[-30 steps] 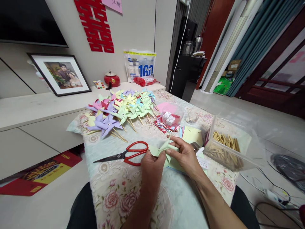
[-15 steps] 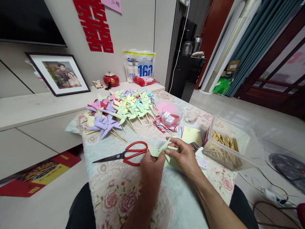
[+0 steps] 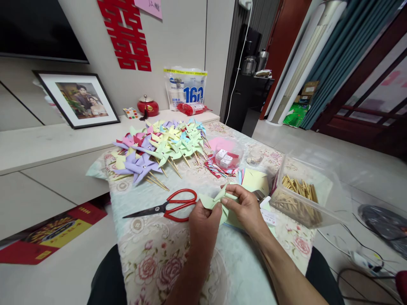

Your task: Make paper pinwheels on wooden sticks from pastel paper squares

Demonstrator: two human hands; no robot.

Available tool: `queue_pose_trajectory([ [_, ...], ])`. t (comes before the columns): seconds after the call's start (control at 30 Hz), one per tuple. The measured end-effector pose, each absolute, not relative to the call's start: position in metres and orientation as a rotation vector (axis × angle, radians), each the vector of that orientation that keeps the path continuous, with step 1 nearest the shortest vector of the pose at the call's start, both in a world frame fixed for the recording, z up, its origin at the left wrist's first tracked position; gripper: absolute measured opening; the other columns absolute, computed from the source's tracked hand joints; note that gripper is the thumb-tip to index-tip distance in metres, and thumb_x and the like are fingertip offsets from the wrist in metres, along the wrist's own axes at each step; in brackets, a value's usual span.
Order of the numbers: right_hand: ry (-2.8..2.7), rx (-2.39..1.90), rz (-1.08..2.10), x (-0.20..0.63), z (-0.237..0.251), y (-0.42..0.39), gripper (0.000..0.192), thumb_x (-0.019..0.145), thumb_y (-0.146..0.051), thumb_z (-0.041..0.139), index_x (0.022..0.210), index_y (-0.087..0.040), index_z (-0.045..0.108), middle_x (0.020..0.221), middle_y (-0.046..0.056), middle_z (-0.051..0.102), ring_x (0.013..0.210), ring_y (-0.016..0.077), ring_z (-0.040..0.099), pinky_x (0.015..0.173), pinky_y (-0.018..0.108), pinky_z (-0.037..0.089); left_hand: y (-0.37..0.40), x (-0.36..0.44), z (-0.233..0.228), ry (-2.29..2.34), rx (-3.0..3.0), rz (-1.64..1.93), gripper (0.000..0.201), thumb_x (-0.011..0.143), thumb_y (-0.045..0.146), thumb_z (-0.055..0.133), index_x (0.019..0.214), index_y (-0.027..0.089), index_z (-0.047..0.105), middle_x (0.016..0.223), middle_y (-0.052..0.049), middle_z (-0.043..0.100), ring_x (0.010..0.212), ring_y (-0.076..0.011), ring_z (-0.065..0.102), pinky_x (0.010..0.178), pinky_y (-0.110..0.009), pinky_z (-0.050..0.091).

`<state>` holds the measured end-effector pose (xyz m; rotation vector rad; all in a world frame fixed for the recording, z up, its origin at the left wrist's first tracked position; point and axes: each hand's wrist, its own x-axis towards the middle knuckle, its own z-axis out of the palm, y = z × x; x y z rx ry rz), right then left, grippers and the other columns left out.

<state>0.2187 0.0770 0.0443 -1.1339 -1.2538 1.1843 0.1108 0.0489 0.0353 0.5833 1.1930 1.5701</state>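
Between my hands is a light green paper pinwheel (image 3: 208, 201), its blades folded in toward the centre. My left hand (image 3: 205, 220) pinches its lower left side, thumb up against the middle. From the right, my right hand (image 3: 243, 205) grips it with thumb and fingertips near the centre; whatever lies under those fingertips is hidden. Red-handled scissors (image 3: 179, 203) lie open just left of my left hand, blades pointing left. Beneath and behind my right hand are sheets of green and yellow paper (image 3: 254, 180), with a dark metal object (image 3: 259, 195) partly covered.
Several finished pinwheels (image 3: 162, 146) on sticks are heaped at the table's back left. A clear bin (image 3: 295, 199) of short golden sticks stands at right. Round clear containers (image 3: 227, 154) and patterned strips (image 3: 219, 169) sit mid-table. The floral tablecloth (image 3: 155, 262) covers the table.
Both hands stay on the green pinwheel, with only a very slight shift of the left hand to the right. Everything else lies as before.
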Motion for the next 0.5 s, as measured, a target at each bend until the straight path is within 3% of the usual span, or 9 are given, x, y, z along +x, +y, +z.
queue_pose_trajectory([
  [0.27,-1.179,-1.114,1.242,0.2205,0.0444,0.0771,0.029,0.065,-0.031,0.082,0.09,-0.02,0.071,0.083,0.003,0.075,0.074,0.0202,0.068,0.067,0.03,0.052,0.0547,0.1049,0.0299,0.98,0.563,1.495,0.039,0.062,0.028,0.082,0.097,0.012,0.073,0.087,-0.01,0.08,0.08,-0.0259,0.074,0.079,-0.036,0.056],
  [0.5,-1.433,-1.174,1.007,0.2251,0.0507,0.0712,0.031,0.079,-0.04,0.073,0.104,-0.021,0.072,0.103,0.009,0.077,0.098,0.0281,0.07,0.087,0.04,0.053,0.0576,0.1035,0.027,0.891,0.554,1.45,0.044,0.064,0.029,0.083,0.103,0.012,0.073,0.09,-0.009,0.079,0.084,-0.027,0.074,0.081,-0.037,0.056],
])
